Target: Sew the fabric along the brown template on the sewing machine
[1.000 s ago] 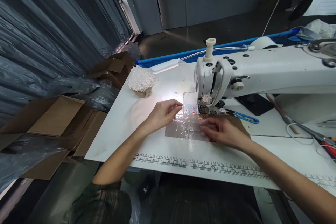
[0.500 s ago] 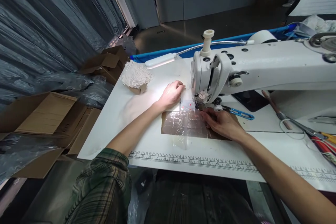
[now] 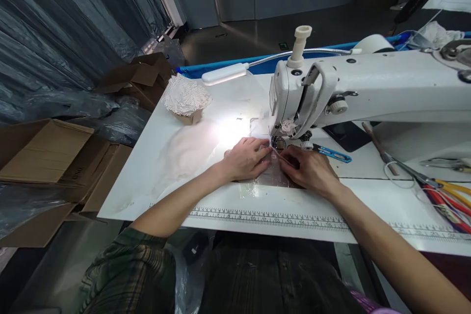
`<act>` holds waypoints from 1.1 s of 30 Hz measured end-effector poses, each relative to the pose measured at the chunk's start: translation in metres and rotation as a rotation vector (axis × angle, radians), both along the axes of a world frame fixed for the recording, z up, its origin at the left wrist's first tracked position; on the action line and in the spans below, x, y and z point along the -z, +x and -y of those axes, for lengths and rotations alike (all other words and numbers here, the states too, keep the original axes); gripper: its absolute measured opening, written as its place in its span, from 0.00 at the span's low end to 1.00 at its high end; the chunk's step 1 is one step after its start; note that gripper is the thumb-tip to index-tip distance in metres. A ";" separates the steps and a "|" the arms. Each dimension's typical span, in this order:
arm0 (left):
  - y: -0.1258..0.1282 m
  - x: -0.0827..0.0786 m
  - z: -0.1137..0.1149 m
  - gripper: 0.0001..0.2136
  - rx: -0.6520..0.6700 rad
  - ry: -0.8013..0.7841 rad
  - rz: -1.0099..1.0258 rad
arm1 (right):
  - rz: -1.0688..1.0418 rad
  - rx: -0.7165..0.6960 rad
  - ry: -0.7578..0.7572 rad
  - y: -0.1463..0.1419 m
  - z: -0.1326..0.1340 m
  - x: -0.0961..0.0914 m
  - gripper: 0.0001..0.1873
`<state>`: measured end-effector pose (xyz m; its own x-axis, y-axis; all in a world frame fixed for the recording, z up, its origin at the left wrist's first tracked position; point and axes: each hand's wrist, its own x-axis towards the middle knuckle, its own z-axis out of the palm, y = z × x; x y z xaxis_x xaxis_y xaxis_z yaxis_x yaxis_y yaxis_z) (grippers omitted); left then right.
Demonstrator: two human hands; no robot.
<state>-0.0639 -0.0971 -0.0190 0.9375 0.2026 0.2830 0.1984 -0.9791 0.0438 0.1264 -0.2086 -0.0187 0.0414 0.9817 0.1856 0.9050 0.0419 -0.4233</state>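
At the needle of a white sewing machine point(image 3: 281, 93), my left hand point(image 3: 249, 158) lies palm down on sheer fabric point(image 3: 273, 169), its bent fingers slightly apart. Just right of the needle, my right hand point(image 3: 311, 169) is closed, with thumb and finger pinching a thin, pale fabric edge point(image 3: 280, 153) that runs toward the presser foot. The fingertips of both hands come close together in front of the foot. Under the fabric, a brown plate shows partly; the hands hide much of it. Blue thread snips point(image 3: 333, 153) lie behind my right hand.
A small box heaped with white lace pieces point(image 3: 187, 98) stands at the table's left. A lamp point(image 3: 225, 73) lights the needle area. Scissors point(image 3: 427, 179) and a dark phone-like slab point(image 3: 348, 136) lie at right. A ruler strip point(image 3: 257, 218) edges the front. Cardboard boxes point(image 3: 47, 152) stand left.
My left hand has come toward me and to the right, from behind the fabric onto it beside the needle. My right hand stays close to the foot, now lifting a thin edge. The view has shifted slightly.
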 end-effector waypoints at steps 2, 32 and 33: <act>-0.003 -0.001 -0.011 0.15 0.043 -0.014 0.019 | -0.008 -0.016 0.031 -0.003 0.001 -0.002 0.11; -0.007 0.002 -0.002 0.09 0.140 -0.102 0.125 | -0.013 -0.091 -0.011 0.015 -0.003 0.011 0.21; -0.007 0.001 -0.001 0.08 0.135 -0.103 0.125 | 0.055 -0.117 -0.019 0.014 -0.003 0.011 0.22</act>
